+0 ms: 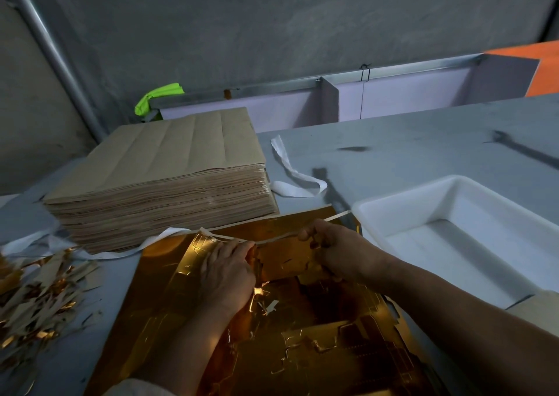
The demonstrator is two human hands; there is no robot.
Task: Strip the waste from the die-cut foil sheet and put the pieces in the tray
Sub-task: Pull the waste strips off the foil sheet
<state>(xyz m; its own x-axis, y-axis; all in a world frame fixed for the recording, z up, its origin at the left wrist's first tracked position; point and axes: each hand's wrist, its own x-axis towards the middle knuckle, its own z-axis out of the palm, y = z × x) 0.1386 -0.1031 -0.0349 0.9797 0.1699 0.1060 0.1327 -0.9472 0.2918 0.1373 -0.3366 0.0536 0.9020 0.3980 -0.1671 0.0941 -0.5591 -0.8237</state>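
Observation:
A gold die-cut foil sheet [169,277] lies on the grey table in front of me. My left hand [227,274] presses on the sheet near its far edge, fingers pinched on foil. My right hand [335,250] grips the sheet's upper part a little to the right. A thin pale waste strip [281,237] runs along the far edge between and past both hands. The white plastic tray [402,211] stands to the right of the sheet; I see nothing inside it.
A tall stack of brown sheets [169,180] sits behind the foil at the left. Gold and brown scraps [39,302] are heaped at the left edge. White strapping [290,168] lies behind the stack. A grey wall and a metal rail close the back.

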